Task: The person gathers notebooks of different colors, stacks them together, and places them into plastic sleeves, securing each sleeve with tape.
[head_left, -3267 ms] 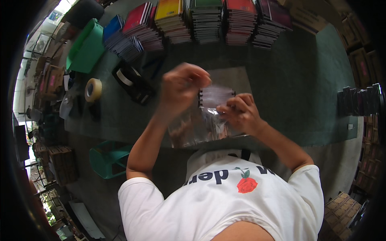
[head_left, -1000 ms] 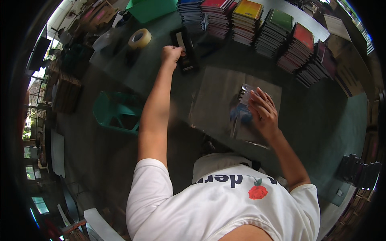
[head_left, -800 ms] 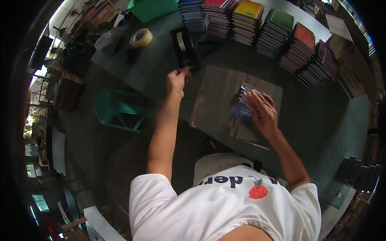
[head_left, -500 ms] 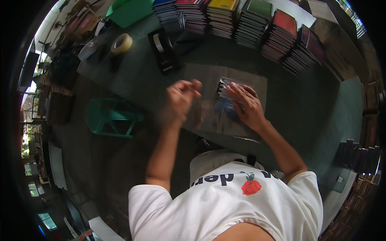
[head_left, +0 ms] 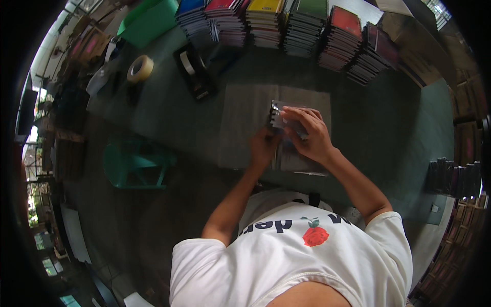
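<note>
Head view shows me a small spiral-bound pad [head_left: 277, 116] on a brown board [head_left: 245, 107], close to the near edge of the desk [head_left: 388, 123]. My right hand [head_left: 311, 134] lies over it, grip half open, thumb apart from the fingers. My left hand [head_left: 264, 147] is at its near left corner; I cannot tell whether that grip holds anything. Notebook stacks [head_left: 264, 30] line the desk's far edge; a black tape dispenser [head_left: 199, 83] sits towards its far left corner.

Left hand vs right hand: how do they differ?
Place: the right hand is over the small bound book; the left hand is by its near left corner.
Pose: the right hand's fingers reach leftward; the left hand points forward.
Light: the right hand is brighter; the left hand is shadowed, its finger detail unclear.
Shared: both are bare.
</note>
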A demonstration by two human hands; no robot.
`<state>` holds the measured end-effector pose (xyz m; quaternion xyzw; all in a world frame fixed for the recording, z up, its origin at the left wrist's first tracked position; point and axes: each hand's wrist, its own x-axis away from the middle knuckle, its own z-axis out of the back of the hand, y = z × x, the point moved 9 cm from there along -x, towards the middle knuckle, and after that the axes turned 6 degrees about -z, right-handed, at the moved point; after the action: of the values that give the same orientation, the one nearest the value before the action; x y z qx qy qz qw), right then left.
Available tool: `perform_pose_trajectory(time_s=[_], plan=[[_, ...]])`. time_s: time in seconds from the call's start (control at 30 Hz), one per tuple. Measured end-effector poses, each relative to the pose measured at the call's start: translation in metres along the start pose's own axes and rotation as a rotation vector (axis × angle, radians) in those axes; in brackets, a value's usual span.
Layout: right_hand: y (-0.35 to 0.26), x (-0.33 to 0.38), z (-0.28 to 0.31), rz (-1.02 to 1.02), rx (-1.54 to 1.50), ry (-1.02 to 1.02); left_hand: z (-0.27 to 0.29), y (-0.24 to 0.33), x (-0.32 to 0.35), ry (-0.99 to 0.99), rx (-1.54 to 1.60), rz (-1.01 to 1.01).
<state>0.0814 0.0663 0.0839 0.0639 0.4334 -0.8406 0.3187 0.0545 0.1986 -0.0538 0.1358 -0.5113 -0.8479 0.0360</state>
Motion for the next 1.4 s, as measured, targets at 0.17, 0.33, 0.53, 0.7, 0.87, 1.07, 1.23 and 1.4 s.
perform_pose_trajectory(time_s=[0.17,0.33,0.53,0.7,0.87,1.07,1.23,1.4], plan=[[0.052,-0.029,0.018,-0.464,-0.041,-0.131,0.038,0.073,-0.037,0.110,0.046,-0.329],[0.103,0.021,0.033,-1.086,-0.402,-0.182,-0.020,0.122,-0.072,-0.418,0.095,-0.454],[0.139,0.144,0.175,-1.094,-0.319,0.094,-0.128,0.243,0.023,-0.609,0.148,-0.979],[0.136,0.261,0.198,-1.339,0.818,0.261,-0.177,0.275,0.131,-1.102,0.311,-1.197],[0.164,0.306,0.273,-1.307,0.828,0.516,-0.204,0.273,0.133,-1.167,0.314,-1.136],[0.105,0.328,0.488,-1.208,1.245,0.803,-0.191,0.319,0.076,-1.198,0.604,-0.868],[0.167,0.400,0.550,-1.107,1.398,0.710,-0.052,0.424,-0.001,-1.227,1.897,-0.485],[0.178,0.385,0.544,-0.814,1.481,0.773,0.069,0.410,-0.017,-0.823,2.052,-0.545]])
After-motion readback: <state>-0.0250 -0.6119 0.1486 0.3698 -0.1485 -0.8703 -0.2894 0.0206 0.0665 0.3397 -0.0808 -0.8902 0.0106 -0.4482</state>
